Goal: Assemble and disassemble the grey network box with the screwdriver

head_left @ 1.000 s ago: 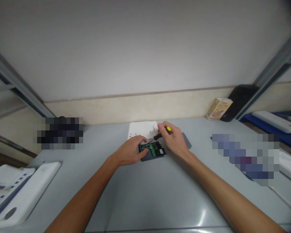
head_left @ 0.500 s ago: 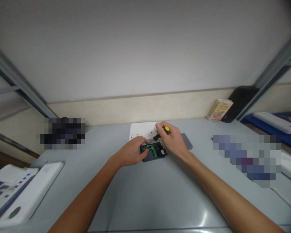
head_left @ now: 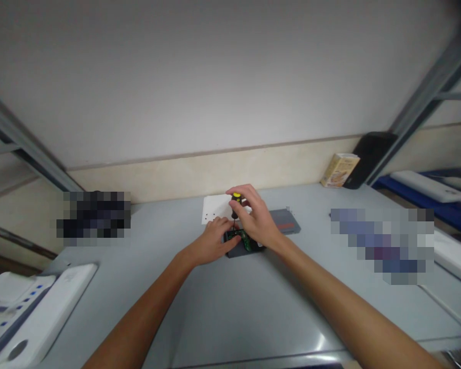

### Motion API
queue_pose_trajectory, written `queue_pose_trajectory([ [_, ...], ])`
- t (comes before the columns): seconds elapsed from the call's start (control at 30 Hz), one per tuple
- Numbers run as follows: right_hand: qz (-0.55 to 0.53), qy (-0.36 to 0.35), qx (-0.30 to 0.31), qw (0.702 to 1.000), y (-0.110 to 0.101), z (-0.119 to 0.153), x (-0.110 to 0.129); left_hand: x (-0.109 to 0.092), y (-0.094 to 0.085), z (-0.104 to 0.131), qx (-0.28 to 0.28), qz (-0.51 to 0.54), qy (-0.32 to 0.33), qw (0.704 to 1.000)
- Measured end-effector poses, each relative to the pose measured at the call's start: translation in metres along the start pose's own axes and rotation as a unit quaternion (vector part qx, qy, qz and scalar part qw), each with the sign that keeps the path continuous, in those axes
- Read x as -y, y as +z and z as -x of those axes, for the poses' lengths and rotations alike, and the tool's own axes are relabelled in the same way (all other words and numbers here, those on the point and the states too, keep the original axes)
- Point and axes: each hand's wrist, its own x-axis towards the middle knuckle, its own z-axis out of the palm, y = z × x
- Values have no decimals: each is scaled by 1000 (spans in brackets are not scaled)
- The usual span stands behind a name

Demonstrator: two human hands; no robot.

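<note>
Here we go, I'm following through the head camera, and the big change is the black screwdriver with the yellow-capped handle (head_left: 234,211): it was slanting in from the right half a second ago, and now it stands nearly upright, just left of the picture's centre. The right hand (head_left: 255,215) has swung leftward with it, closed on that handle, thumb on the near side, fingers curled over the top by the cap.

Below it, at the centre of the frame, lies the green circuit board (head_left: 247,242), sitting in a flat dark-grey casing (head_left: 238,251) on the smooth grey tabletop (head_left: 230,307). The left hand (head_left: 214,243) has stayed at the casing's left end, thumb across the board, fingertips close by the driver's thin shaft; I can't tell whether it's gripping or only pressing.

For the work in hand, I read this as the driver lined up over the board's left part, rather than coming in at an angle. Whether the tip is seated, I can't see; fingers crowd it.

With the right hand shifted, more shows of the dark-grey flat panel with the reddish stripe (head_left: 286,221), right of centre. Behind the hands lies the white sheet with small dark dots (head_left: 211,207).
</note>
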Motion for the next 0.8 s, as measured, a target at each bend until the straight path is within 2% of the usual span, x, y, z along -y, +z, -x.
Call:
queue_pose_trajectory([
  [0.23,-100,31,13,994,-8,4,-4,-4,-1,-1,13,-3,-16,1000],
  [0.43,-52,3,-53,997,-13,1,-6,1,2,0,6,-8,-19,1000],
  [0.67,-116,25,3,993,-17,2,-10,-2,0,0,1,-5,-16,1000],
  [0.8,-84,0,-41,996,-14,2,-4,-2,0,-1,-5,0,-13,1000],
])
